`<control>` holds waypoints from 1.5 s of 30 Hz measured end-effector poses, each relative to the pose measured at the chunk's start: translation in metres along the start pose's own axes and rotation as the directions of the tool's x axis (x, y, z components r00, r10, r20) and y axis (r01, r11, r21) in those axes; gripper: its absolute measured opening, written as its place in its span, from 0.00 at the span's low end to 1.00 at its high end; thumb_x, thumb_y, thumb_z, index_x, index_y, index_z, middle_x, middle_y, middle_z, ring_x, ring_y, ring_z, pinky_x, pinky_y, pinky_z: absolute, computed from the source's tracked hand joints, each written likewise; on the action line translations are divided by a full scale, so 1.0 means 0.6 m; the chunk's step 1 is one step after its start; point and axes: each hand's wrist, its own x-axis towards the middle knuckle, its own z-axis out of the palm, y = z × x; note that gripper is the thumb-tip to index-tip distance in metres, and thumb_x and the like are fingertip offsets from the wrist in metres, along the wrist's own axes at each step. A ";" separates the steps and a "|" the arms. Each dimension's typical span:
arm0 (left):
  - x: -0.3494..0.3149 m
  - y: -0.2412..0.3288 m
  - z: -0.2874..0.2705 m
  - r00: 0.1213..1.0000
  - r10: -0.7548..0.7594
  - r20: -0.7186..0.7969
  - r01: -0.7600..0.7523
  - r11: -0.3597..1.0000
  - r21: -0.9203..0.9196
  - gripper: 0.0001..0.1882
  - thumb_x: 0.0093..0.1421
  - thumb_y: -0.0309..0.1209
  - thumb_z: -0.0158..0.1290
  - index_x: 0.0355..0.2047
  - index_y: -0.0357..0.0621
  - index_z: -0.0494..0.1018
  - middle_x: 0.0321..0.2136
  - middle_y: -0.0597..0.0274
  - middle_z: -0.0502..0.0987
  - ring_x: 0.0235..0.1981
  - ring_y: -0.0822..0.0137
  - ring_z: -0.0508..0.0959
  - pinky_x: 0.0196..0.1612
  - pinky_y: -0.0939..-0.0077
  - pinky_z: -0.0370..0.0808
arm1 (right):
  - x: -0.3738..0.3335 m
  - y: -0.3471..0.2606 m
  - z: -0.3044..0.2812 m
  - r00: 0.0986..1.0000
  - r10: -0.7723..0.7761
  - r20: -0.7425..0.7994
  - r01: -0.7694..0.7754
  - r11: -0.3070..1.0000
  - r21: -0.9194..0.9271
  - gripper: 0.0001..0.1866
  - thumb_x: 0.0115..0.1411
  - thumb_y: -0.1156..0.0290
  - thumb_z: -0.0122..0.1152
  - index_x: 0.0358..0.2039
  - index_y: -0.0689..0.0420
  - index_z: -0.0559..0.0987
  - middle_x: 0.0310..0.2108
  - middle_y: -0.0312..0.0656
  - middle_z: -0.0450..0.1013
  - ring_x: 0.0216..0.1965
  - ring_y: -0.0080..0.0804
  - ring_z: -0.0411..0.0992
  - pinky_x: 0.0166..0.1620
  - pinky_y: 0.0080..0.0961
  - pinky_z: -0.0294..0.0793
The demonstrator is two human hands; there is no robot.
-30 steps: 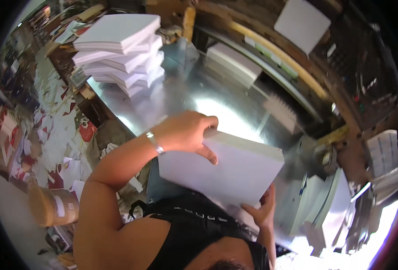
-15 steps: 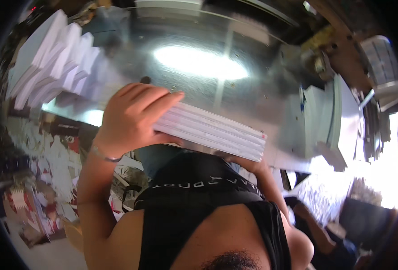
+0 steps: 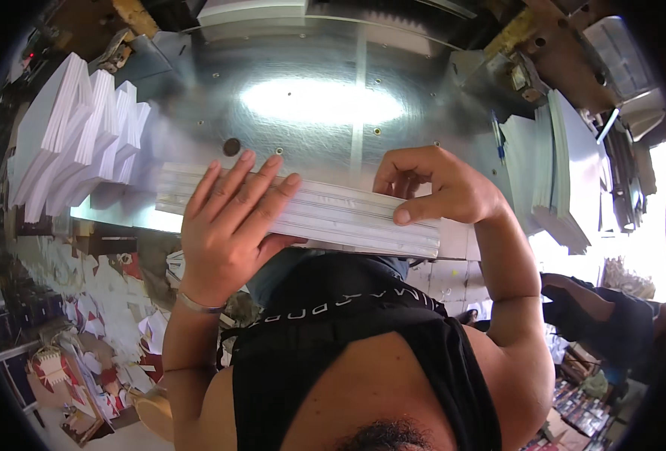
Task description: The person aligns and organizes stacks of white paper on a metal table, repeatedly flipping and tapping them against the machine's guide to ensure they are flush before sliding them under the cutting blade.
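Observation:
A long stack of white paper bundles [image 3: 340,209] lies at the near edge of the metal table, its layered edges facing up. My left hand [image 3: 231,218] spans the stack left of its middle, long fingers across the top and thumb at the near side. Toward the right end, my right hand [image 3: 442,184] bends over the stack. Its thumb presses on the layered edges while the other fingers curl at the far side, partly hidden. A metal bracelet circles my left wrist.
The shiny metal table [image 3: 303,143] has a dark round spot [image 3: 231,146] and small studs. Several white paper stacks [image 3: 62,143] stand at its left, more paper stacks [image 3: 547,165] at its right. Paper scraps [image 3: 100,331] litter the lower left. Another person [image 3: 611,316] is at the lower right.
My right hand has come up from under the stack's right end to its top and far side. The stack now shows more of its length to the left. My left hand's fingers have spread.

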 end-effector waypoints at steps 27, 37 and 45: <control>-0.035 0.003 0.053 0.933 0.157 -0.323 -0.114 0.983 0.147 0.21 0.50 0.49 0.68 0.37 0.48 0.82 0.42 0.66 0.78 0.48 0.58 0.74 0.59 0.51 0.64 | 0.070 -0.018 0.002 0.948 -0.168 0.270 0.233 0.945 -0.229 0.25 0.56 0.55 0.65 0.47 0.60 0.79 0.38 0.52 0.78 0.40 0.43 0.77 0.44 0.36 0.75; -0.031 0.011 0.047 0.935 0.081 -0.344 -0.058 0.995 0.077 0.13 0.53 0.47 0.66 0.36 0.60 0.83 0.41 0.74 0.79 0.49 0.64 0.73 0.61 0.56 0.60 | 0.039 -0.071 0.038 0.981 -0.107 -0.160 -0.055 0.639 -0.767 0.22 0.59 0.62 0.63 0.53 0.55 0.74 0.30 0.58 0.77 0.38 0.54 0.78 0.44 0.47 0.75; -0.076 -0.001 0.054 0.885 -0.030 -0.464 0.141 0.968 0.207 0.19 0.51 0.59 0.63 0.34 0.63 0.82 0.53 0.64 0.71 0.65 0.53 0.59 0.70 0.45 0.45 | -0.018 -0.189 -0.022 0.750 -0.618 -0.234 -0.016 0.337 -0.941 0.18 0.54 0.75 0.65 0.47 0.62 0.80 0.38 0.51 0.80 0.32 0.39 0.82 0.38 0.30 0.79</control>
